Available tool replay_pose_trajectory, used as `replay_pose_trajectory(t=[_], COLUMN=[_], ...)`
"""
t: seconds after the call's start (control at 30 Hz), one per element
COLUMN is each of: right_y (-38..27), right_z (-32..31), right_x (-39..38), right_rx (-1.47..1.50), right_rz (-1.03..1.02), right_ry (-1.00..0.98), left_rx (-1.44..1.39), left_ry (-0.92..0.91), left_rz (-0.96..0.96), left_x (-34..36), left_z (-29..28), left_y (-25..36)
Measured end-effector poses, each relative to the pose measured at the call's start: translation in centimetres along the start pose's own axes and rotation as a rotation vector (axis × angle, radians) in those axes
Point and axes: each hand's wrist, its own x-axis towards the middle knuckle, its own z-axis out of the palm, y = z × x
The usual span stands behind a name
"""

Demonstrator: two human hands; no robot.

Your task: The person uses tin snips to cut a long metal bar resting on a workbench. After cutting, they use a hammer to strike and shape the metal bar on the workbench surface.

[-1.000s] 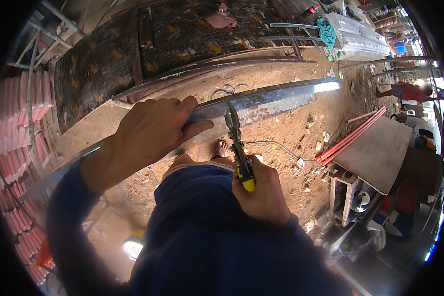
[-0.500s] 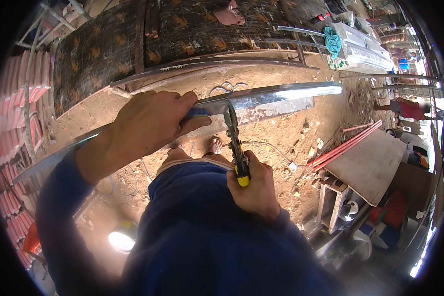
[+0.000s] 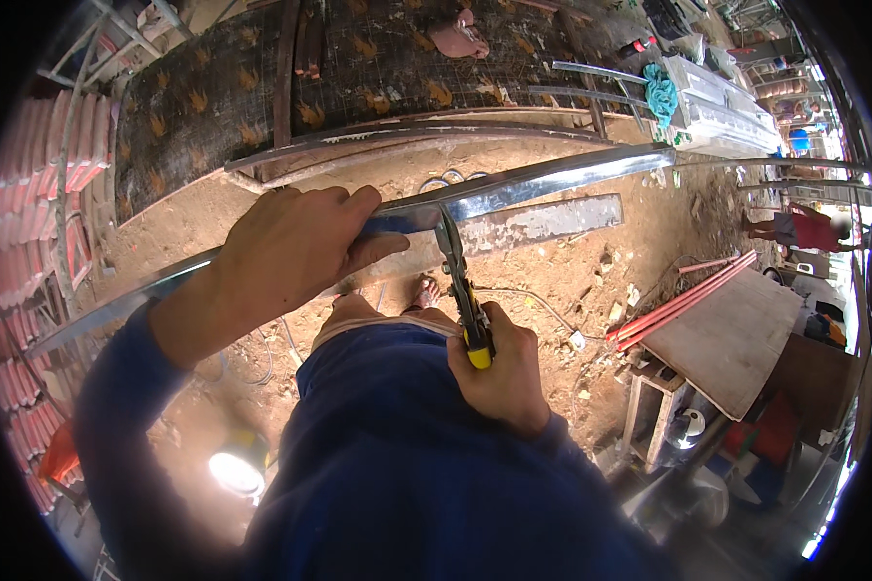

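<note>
My left hand [image 3: 295, 237] is wrapped over a long shiny metal channel [image 3: 552, 179] that runs across in front of me from lower left to upper right. Its thumb lies below the near edge. In my right hand [image 3: 504, 373] are tin snips [image 3: 468, 315] with yellow-and-black handles, the fingers closed round the grips. The snips point away from me, and their jaws meet the near edge of the channel just right of my left hand. Whether the blades have bitten into the metal, I cannot tell.
Beyond the channel stands a dark patterned table [image 3: 194, 116]. Pink bundles [image 3: 53, 155] are stacked at the left. To the right, red pipes [image 3: 683, 302] lie along a board [image 3: 736, 334]. A cable [image 3: 528, 295] crosses the dirt floor. Another person [image 3: 809, 228] is far right.
The channel's right end has risen in the view, tilting it slightly more. My left hand keeps its hold, and the snips stay at the near edge. The surroundings have shifted slightly in view.
</note>
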Motion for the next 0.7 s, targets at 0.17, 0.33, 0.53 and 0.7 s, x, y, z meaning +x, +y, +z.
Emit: replay_pose_trajectory(t=[0.17,0.33,0.53,0.7], right_y=[-0.2,-0.9,0.6,2.1], right_z=[-1.5,-2.7,-2.8,-3.7], right_x=[-0.6,-1.3,-1.9,-3.0], right_rx=[0.106,0.18,0.086,0.083], right_rz=[-0.003,-0.015,-0.133,-0.058], right_ry=[-0.051,-0.09,-0.082,-0.093], left_rx=[0.026,0.03,-0.059,-0.349], left_ry=[0.089,0.11,0.082,-0.107], left_rz=[-0.005,-0.013,-0.01,-0.073], left_x=[-0.2,-0.8,-1.1,-0.1], left_z=[-0.4,-0.6,-1.4,-4.4], left_y=[1.5,3.2,3.1,2.9])
